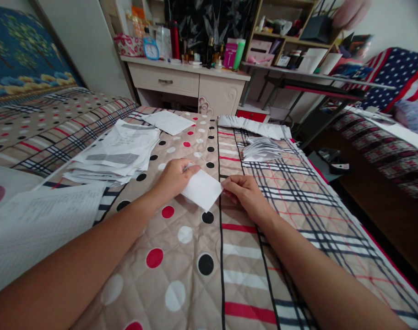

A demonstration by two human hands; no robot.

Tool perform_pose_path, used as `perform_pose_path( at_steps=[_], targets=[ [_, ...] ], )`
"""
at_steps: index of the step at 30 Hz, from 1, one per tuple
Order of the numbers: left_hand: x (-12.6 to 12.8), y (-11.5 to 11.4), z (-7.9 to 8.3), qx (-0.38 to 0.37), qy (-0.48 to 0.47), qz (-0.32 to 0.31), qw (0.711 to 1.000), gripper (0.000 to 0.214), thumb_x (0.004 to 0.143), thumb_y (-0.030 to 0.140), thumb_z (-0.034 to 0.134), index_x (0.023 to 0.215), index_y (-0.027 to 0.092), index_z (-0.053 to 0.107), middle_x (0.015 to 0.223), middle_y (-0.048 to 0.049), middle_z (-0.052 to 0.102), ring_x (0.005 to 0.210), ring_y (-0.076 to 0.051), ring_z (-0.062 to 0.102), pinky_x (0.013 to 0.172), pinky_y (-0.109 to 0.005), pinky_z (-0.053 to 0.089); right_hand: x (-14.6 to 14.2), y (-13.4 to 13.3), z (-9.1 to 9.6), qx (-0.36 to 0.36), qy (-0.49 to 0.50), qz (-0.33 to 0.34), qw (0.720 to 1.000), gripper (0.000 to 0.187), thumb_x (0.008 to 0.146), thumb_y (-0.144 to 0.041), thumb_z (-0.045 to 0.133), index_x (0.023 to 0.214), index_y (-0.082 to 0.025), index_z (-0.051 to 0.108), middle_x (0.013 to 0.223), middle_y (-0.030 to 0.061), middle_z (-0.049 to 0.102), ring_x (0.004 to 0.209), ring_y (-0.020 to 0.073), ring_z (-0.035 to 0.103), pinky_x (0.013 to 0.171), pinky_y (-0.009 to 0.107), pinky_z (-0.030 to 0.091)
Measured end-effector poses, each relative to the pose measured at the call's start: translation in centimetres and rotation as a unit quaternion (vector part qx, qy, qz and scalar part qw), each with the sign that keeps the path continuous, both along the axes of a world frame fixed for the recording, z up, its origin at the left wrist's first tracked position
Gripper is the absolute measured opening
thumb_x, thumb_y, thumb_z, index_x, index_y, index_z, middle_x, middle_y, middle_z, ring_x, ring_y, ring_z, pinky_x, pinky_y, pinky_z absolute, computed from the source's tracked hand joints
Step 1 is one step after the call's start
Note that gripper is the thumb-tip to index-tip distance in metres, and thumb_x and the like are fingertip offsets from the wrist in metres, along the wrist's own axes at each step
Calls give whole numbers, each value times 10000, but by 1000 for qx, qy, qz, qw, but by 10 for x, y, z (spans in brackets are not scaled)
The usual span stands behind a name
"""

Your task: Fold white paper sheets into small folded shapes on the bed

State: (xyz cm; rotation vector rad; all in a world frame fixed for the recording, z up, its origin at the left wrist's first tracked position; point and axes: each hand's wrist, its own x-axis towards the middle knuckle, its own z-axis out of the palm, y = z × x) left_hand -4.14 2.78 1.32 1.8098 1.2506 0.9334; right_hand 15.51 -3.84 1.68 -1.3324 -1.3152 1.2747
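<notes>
A small white piece of folded paper [203, 189] is held just above the bedspread, between my two hands. My left hand [176, 176] grips its left side, with the thumb lying on top. The fingertips of my right hand [243, 191] pinch the paper's right corner. To the left lies a stack of printed sheets [116, 149], with a separate white sheet [169, 122] beyond it. At the right are a fanned pile of folded papers [262, 149] and, farther back, a long row of folded papers [253, 127].
A patterned bedspread [188, 279] covers the bed under everything. Large lined sheets [47, 229] lie at the near left. Past the bed's far edge stands a white dresser [167, 80] with bottles and a blue clock [150, 48]. Another bed [383, 151] is at the right.
</notes>
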Motion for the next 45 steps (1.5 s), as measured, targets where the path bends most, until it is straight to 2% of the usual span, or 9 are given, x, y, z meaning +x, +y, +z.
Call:
perform_pose_path(
  at_steps=[4,8,11,14,19,23,29,36,45],
  targets=[
    [-8,9,-1,-130,-95,63,985,325,754,464,632,809,144,635,646,-21,622,504,-130,518,446,-233,359,4,3,-2,47,22,-59,997,188,756,-356,675,767,-174,627,634,-28,562,485,73,420,443,205,298],
    [-2,2,4,-218,-136,-12,966,356,716,488,684,756,141,614,612,-18,605,506,-115,519,451,-215,364,-1,1,0,195,-15,-42,980,423,699,-297,774,1103,-261,653,1242,56,611,911,164,599,663,249,479],
    [3,-6,10,-260,-128,-100,952,352,729,487,692,752,140,635,613,-10,608,506,-98,506,447,-199,347,-5,-4,6,221,-18,-17,975,153,811,-341,687,920,-240,723,1041,59,698,969,201,617,822,315,485],
    [6,-11,13,-287,-118,-134,941,323,742,467,708,763,148,659,604,-9,618,489,-96,508,446,-203,349,-6,-8,9,186,35,-35,981,177,842,-356,639,749,-212,682,770,29,679,774,174,620,788,318,485],
    [4,-12,15,-333,-160,-100,924,261,736,395,729,773,145,664,651,-27,645,507,-96,537,459,-205,370,-5,-7,7,196,109,-35,974,71,794,-266,642,847,-221,651,877,22,654,728,146,573,722,289,477],
    [4,-11,14,-351,-182,-106,912,213,725,350,723,750,151,652,589,9,570,436,-62,440,401,-194,292,-7,-9,10,226,82,-5,971,248,731,-230,722,974,-251,678,1018,36,650,866,172,584,756,291,476],
    [6,-11,4,-376,-174,-187,891,136,675,272,720,723,161,657,522,27,521,401,-57,372,398,-220,232,-13,-14,13,182,76,-22,980,167,787,-340,707,693,-211,658,659,-8,594,626,129,527,621,260,433],
    [-1,-9,21,-329,-148,-198,911,529,779,653,579,823,135,678,751,-70,679,614,-129,596,539,-223,424,-19,-14,8,21,94,15,995,314,764,-430,706,639,-162,602,507,-45,477,427,65,337,418,219,230],
    [7,-13,33,-40,81,-206,974,160,706,225,594,705,139,729,633,-15,675,575,-116,572,518,-201,387,-21,-14,3,102,-81,-8,991,300,836,-373,587,630,-155,571,533,-33,466,489,82,380,457,225,266]
  ],
)
